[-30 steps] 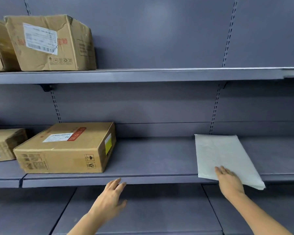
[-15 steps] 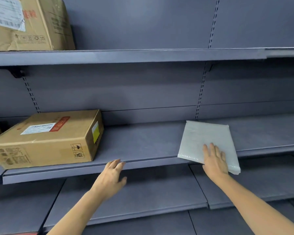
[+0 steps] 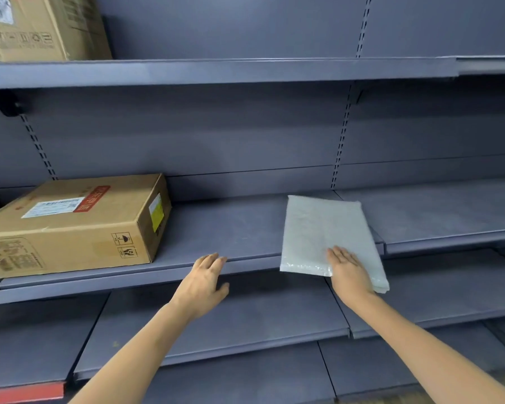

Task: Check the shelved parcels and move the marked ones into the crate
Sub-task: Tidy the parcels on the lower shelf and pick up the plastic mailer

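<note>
1. The white padded envelope [image 3: 327, 231] lies flat on the middle shelf [image 3: 231, 228], right of centre. Its near edge overhangs the shelf's front lip.
2. My right hand [image 3: 347, 272] rests palm down on the envelope's near right corner, fingers straight and laid on its top face. I cannot tell whether the thumb is under the edge.
3. My left hand [image 3: 204, 281] is well apart from the envelope, to its left. Fingers are straight and relaxed, holding nothing, tips at the shelf's front lip.
4. A brown cardboard box [image 3: 73, 225] sits at the left end of the same shelf. It carries a white label and a red label on top and a yellow sticker on its right side.
5. A second cardboard box [image 3: 44, 27], creased, stands on the upper shelf [image 3: 245, 71] at far left.
6. A lower shelf [image 3: 245, 316] runs beneath both forearms.
</note>
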`<state>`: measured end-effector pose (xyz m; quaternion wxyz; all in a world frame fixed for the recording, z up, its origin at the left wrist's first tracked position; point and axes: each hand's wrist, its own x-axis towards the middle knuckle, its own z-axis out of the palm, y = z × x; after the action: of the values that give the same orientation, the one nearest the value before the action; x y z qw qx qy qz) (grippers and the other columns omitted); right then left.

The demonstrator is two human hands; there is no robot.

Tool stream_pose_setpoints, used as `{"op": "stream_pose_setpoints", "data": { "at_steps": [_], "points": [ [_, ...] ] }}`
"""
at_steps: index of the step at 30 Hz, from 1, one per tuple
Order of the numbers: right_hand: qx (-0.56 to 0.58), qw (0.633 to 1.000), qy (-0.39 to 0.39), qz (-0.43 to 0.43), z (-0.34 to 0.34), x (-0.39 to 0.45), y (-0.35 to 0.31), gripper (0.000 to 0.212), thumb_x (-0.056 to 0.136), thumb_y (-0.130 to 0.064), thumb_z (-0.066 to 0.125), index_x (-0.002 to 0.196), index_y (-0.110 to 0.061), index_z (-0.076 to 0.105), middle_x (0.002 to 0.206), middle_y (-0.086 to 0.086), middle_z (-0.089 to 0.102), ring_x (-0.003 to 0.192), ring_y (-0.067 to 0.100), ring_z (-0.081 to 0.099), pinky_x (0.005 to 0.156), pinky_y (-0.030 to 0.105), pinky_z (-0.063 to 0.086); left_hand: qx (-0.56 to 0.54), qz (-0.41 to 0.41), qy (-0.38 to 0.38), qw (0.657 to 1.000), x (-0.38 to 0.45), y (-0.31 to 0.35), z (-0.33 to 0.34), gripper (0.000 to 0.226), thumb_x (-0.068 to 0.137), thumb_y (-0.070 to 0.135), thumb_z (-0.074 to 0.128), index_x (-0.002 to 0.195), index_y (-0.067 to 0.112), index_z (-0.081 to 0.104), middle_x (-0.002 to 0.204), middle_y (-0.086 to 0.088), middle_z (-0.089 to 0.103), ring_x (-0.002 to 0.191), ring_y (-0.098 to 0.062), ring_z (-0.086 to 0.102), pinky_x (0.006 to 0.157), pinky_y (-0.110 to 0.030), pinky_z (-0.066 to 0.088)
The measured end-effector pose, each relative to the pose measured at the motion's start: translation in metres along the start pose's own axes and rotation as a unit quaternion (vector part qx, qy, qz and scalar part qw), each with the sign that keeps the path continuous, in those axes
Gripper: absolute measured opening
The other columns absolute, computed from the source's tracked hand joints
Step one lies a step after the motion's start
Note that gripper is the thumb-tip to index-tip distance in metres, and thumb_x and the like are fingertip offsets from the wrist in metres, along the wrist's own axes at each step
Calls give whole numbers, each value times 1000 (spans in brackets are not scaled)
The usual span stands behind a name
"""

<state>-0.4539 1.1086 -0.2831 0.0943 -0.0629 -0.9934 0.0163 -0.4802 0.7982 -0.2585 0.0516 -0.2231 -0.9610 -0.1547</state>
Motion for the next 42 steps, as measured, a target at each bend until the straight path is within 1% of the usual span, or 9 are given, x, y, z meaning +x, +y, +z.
{"op": "stream_pose_setpoints", "data": {
  "at_steps": [5,10,17,21,23,27,32,38,42],
  "points": [
    [85,989,58,-103,-14,-27,-23,61,86,8,41,142,-14,33,151,1,30,141,13,25,112,17,6,1,6,26,1000,0,-2,-3,57,90,31,51,141,13,31,150,-6,30,140,-23,19,112,-30,21],
    [203,943,231,-125,-44,-49,-44,49,67,19,64,113,1,64,114,15,66,103,30,64,94,41,44,-2,-20,52,998,-10,-25,-19,60,90,33,53,141,12,31,150,-6,31,140,-24,18,112,-31,21],
    [459,867,194,19,-84,-51,-80,28,93,-31,47,99,-6,59,77,4,62,75,24,57,66,31,43,-69,-59,97,991,-25,-48,-54,67,90,37,54,144,12,24,151,-4,29,140,-21,19,113,-32,19],
    [558,806,195,27,-96,-50,-103,14,92,-28,53,98,-16,58,84,-12,62,79,2,58,65,12,46,-122,-87,128,980,-43,-70,-82,71,85,43,59,142,14,27,147,-6,35,135,-23,29,107,-37,28],
    [594,781,188,37,-99,-50,-112,15,92,-25,53,93,-12,60,80,-4,64,74,7,58,59,8,45,-161,-92,154,970,-54,-83,-96,64,80,40,66,132,17,37,132,-6,49,121,-25,43,94,-36,38],
    [629,762,142,60,-99,-51,-131,17,94,-19,49,91,-8,62,88,18,65,78,20,60,71,30,48,-184,-115,187,958,-74,-108,-116,75,75,41,71,134,15,34,134,-6,48,119,-23,45,91,-33,37],
    [679,724,97,76,-98,-55,-158,18,94,-23,50,84,-24,65,80,-5,72,76,16,68,67,33,52,-313,-150,157,925,-102,-134,-132,103,61,59,69,143,16,24,139,-3,46,122,-21,49,101,-40,42],
    [691,714,92,63,-107,-58,-203,16,93,-23,52,83,-17,63,78,-4,70,73,13,67,66,30,52,-341,-142,140,918,-133,-155,-145,72,48,72,72,99,28,46,89,6,59,71,-8,55,58,-22,44],
    [683,721,104,50,-111,-66,-237,16,93,-26,51,85,-23,64,81,-7,70,74,8,68,62,24,50,-370,-149,185,898,-150,-171,-154,63,51,57,79,98,34,44,96,9,62,83,-7,63,57,-17,48]
  ]
}}
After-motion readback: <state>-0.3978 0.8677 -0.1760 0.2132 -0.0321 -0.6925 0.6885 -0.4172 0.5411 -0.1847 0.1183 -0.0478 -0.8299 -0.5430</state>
